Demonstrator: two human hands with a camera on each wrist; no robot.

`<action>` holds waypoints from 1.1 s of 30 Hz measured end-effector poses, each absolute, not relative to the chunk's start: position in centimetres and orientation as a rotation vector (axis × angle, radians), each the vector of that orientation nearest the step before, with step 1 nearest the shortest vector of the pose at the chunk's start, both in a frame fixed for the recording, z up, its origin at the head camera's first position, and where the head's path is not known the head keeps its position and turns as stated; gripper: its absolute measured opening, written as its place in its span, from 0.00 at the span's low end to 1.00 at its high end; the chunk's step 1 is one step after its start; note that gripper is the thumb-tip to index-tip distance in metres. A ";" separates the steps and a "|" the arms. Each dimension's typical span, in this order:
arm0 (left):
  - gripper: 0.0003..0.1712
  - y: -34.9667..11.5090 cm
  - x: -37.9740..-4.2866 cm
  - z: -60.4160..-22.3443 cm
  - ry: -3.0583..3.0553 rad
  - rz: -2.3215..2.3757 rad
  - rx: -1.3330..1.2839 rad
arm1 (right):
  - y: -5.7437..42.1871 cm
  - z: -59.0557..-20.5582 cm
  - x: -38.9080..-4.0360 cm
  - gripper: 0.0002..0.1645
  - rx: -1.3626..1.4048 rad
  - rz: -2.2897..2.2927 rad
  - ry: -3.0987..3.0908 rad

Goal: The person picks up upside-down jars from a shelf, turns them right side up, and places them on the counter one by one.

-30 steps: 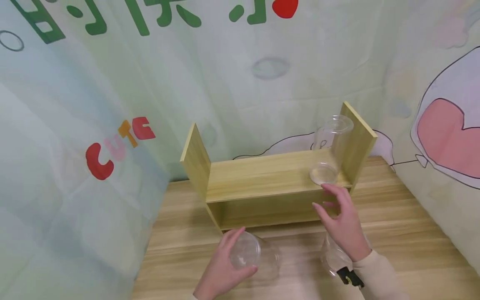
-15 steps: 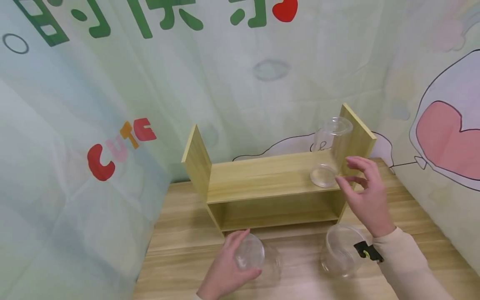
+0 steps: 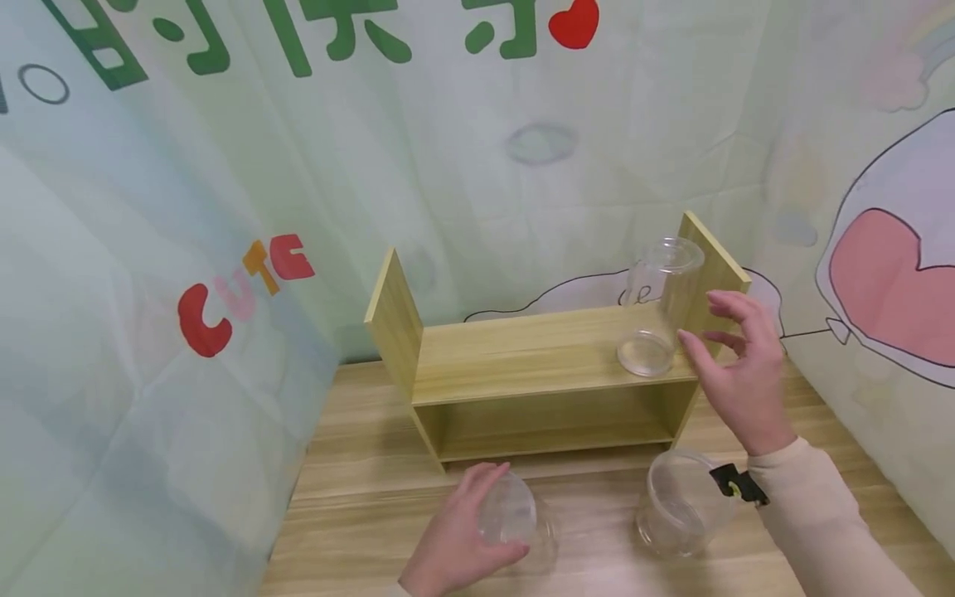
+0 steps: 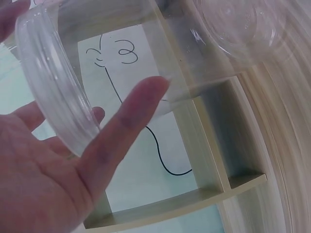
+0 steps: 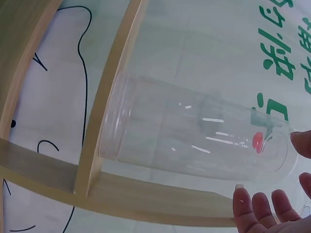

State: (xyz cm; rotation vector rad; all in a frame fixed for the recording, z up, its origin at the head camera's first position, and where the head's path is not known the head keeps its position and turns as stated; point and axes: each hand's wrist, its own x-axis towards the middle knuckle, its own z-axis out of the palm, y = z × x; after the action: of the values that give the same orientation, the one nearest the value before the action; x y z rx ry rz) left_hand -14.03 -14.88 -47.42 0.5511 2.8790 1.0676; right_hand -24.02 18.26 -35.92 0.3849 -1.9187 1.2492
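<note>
My left hand (image 3: 464,531) grips a clear plastic jar (image 3: 509,507) at its ribbed end, low in front of the shelf, with thumb and fingers spread around it. That ribbed band (image 4: 53,82) lies between fingers and thumb in the left wrist view, and the see-through body stretches away from the palm. On the upper board of the wooden shelf (image 3: 492,352) another clear jar (image 3: 647,307) stands upright by the right side panel. Just right of it is my right hand (image 3: 746,373), fingers loosely bent and holding nothing. In the right wrist view, its fingertips (image 5: 240,196) are near the jar's upper end.
A third clear jar (image 3: 682,502) is on the wood-grain table (image 3: 358,514), before the shelf's right end and beneath my right forearm. The shelf has raised side panels (image 3: 394,319) and a lower compartment (image 3: 552,423). A printed cloth backdrop (image 3: 448,166) closes off the back and sides.
My right hand has moved up and right, from in front of the shelf to beside the standing jar. My left hand, with its jar, has shifted slightly right and down in the head view.
</note>
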 end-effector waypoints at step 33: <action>0.51 -12.9 -14.1 -48.4 2.994 0.842 0.665 | 21.7 -34.9 -27.2 0.21 0.191 1.340 -1.977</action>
State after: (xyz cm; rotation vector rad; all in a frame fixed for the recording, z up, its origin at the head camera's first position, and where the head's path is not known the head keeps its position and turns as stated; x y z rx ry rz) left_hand -14.14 -12.90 -48.45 0.6654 2.9936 0.8418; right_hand -27.23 21.66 -34.95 0.1911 -1.9772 1.3404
